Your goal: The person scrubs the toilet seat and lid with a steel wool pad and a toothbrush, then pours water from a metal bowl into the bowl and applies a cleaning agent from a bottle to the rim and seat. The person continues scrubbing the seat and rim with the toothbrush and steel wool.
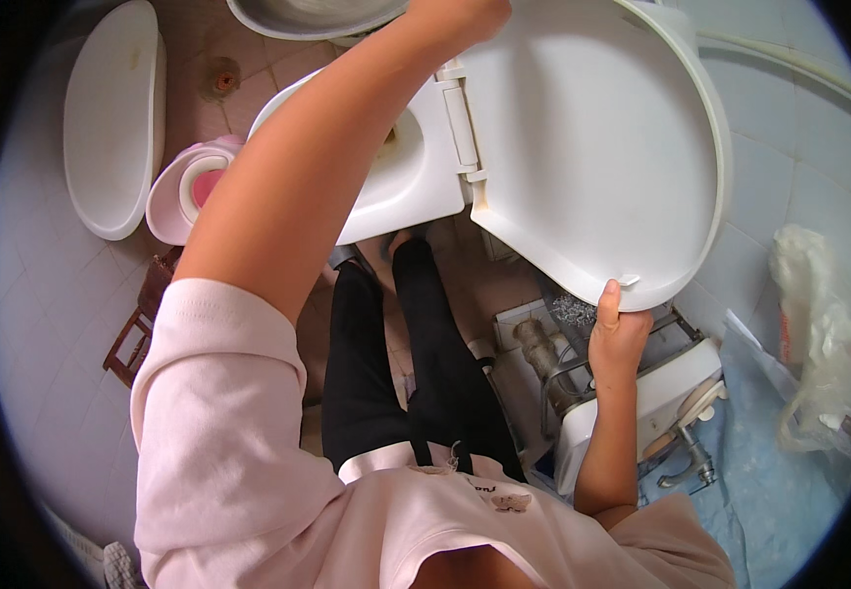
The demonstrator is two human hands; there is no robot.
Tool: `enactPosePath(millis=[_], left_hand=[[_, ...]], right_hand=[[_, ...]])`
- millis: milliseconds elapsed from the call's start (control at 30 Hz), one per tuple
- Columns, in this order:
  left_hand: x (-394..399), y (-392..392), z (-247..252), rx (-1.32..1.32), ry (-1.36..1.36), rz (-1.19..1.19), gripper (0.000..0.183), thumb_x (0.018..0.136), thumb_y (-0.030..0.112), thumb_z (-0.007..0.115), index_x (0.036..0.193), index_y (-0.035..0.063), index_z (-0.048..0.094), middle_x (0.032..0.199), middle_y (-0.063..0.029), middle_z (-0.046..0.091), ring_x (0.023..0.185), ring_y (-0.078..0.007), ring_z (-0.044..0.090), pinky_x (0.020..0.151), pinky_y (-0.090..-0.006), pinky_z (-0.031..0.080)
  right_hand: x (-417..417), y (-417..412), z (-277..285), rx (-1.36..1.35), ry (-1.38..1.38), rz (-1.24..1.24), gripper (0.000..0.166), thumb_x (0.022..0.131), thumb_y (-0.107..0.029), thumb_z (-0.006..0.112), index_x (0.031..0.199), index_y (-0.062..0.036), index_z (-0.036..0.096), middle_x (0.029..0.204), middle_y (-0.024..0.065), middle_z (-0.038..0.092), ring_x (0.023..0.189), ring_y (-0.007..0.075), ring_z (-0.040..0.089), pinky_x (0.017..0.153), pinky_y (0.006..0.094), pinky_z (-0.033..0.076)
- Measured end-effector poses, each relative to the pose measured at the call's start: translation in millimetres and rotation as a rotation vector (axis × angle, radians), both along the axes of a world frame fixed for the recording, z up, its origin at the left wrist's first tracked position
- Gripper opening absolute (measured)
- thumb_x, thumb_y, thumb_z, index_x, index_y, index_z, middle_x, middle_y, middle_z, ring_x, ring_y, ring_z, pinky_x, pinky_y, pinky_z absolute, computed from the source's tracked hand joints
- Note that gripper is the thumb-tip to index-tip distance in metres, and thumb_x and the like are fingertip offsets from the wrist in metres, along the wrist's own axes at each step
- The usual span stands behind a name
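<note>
The white plastic toilet lid (602,162) stands raised on its hinge (461,125), with its inner face towards me. My right hand (619,339) grips the lid's lower rim, thumb on the inside beside a small tab. My left arm stretches across the white toilet seat (403,199) and hides part of its opening. At the top edge of the view my left hand (470,18) is in front of the lid near the hinge. Its fingers are hidden, so what it holds or touches cannot be made out. Yellow-brown stains mark the lid's hinge corner.
A pink potty (168,213), a white basin (113,125) and a metal basin (308,26) lie beyond my left arm. The floor drain (226,79) is between them. At right are a metal tap (690,460), a blue sheet (749,471) and a plastic bag (816,353).
</note>
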State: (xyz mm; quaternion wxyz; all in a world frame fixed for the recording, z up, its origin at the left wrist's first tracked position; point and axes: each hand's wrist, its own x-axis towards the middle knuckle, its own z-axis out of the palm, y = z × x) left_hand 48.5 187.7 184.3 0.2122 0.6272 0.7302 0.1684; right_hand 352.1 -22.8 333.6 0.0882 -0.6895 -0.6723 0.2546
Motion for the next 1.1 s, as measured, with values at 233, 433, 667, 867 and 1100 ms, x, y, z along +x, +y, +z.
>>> enactPosePath(millis=[233, 433, 667, 867, 1100], left_hand=[[-13.6, 22.7, -7.6, -0.001, 0.328, -0.463, 0.021, 0.08, 0.013, 0.056, 0.078, 0.003, 0.075, 0.081, -0.018, 0.07, 0.079, -0.0354, 0.07, 0.069, -0.0454, 0.055], [-29.8, 24.4, -31.5, 0.042, 0.376, -0.553, 0.02, 0.08, 0.015, 0.057, 0.077, 0.0052, 0.074, 0.079, -0.0173, 0.07, 0.075, -0.0354, 0.069, 0.066, -0.0468, 0.054], [-39.3, 15.5, -18.9, 0.067, 0.516, -0.7, 0.019, 0.082, 0.018, 0.059, 0.079, 0.0066, 0.074, 0.078, -0.0166, 0.07, 0.073, -0.0367, 0.068, 0.064, -0.0464, 0.053], [-61.9, -50.0, 50.2, -0.269, -0.558, 0.093, 0.037, 0.097, 0.027, 0.048, 0.123, 0.007, 0.065, 0.06, -0.0054, 0.047, 0.042, -0.0175, 0.051, 0.031, -0.0389, 0.046], [-97.8, -221.5, 16.7, -0.164, -0.757, 0.426, 0.04, 0.097, 0.024, 0.055, 0.132, 0.0068, 0.057, 0.086, -0.0055, 0.055, 0.066, -0.0114, 0.053, 0.058, -0.0263, 0.047]], right_hand=[[-1.0, -7.3, -5.6, 0.077, 0.018, -0.016, 0.035, 0.096, -0.024, 0.057, 0.103, 0.0104, 0.06, 0.096, 0.0259, 0.065, 0.088, 0.0423, 0.062, 0.081, 0.0464, 0.047], [-5.1, -16.9, -8.5, 0.097, 0.034, -0.049, 0.037, 0.095, -0.024, 0.06, 0.108, 0.0102, 0.059, 0.099, 0.0253, 0.065, 0.091, 0.0421, 0.063, 0.084, 0.0463, 0.047], [-5.5, -23.2, -10.8, 0.031, 0.133, -0.128, 0.04, 0.092, -0.025, 0.065, 0.112, 0.0098, 0.058, 0.104, 0.0238, 0.065, 0.096, 0.0381, 0.063, 0.088, 0.0439, 0.047], [3.2, -35.6, -13.2, -0.015, 0.154, -0.277, 0.057, 0.088, -0.031, 0.073, 0.124, 0.0061, 0.049, 0.116, 0.0202, 0.06, 0.105, 0.0323, 0.06, 0.093, 0.0412, 0.045], [-27.5, -88.7, -16.2, -0.275, 0.636, -0.621, 0.046, 0.098, -0.036, 0.059, 0.122, -0.0012, 0.04, 0.103, 0.011, 0.055, 0.083, 0.0161, 0.06, 0.045, 0.0278, 0.05]])
